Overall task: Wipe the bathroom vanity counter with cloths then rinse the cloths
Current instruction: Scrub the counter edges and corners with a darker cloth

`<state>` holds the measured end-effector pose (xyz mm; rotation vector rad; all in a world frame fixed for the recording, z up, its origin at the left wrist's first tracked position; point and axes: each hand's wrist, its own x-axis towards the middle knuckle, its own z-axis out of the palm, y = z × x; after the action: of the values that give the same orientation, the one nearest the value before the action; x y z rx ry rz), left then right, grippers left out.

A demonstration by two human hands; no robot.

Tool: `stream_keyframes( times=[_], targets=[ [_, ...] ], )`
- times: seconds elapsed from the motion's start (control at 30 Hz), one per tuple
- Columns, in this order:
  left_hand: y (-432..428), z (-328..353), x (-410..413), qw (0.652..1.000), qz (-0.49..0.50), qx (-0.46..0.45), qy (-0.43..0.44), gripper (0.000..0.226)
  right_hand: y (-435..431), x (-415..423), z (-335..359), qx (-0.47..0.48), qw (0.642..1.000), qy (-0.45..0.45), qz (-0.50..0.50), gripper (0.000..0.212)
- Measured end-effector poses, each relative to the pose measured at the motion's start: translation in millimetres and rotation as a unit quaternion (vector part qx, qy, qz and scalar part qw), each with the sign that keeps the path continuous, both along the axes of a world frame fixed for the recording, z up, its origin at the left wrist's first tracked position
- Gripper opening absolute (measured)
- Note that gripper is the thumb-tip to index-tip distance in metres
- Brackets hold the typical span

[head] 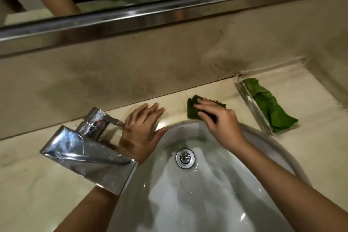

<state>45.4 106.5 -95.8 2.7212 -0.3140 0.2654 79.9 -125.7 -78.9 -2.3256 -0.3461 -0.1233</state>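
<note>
Cloths two; left hand spread on counter, right hand flat on one.

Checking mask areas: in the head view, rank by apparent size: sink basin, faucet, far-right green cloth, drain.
1. sink basin
2. faucet, likely inflated by nearness to the camera
3. far-right green cloth
4. drain
</note>
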Motion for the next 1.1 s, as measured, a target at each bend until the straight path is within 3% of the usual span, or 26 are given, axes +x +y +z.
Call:
stream_keyframes(
  times=[0.13,0.27,0.4,0.5,0.67,0.87,1.1],
  targets=[
    [-1,-2,0,1.000,0.007,0.013,0.001,0.055,-43,3,13,0.012,0.996,0.026,-0.085,0.027],
    [0,-3,2,1.000,0.003,0.024,-0.005,0.054,-21,17,4,0.007,0.990,-0.001,-0.142,0.027],
    [0,-3,2,1.000,0.007,0.023,0.004,0.056,18,6,-1,-0.010,0.999,-0.009,-0.041,0.027],
    [1,-4,1,1.000,0.011,0.015,0.009,0.057,-2,-5,0,-0.004,1.000,0.013,0.011,0.028],
    [-1,0,1,1.000,0.018,0.017,0.012,0.059,-29,15,-1,-0.014,0.987,-0.031,-0.156,0.028],
    [2,1,0,1.000,0.012,-0.007,0.013,0.056,1,7,-4,0.002,0.998,-0.022,0.061,0.028],
    [1,-1,1,1.000,0.011,-0.011,-0.002,0.058,-28,34,-6,0.007,0.989,-0.044,-0.143,0.029]
  ],
)
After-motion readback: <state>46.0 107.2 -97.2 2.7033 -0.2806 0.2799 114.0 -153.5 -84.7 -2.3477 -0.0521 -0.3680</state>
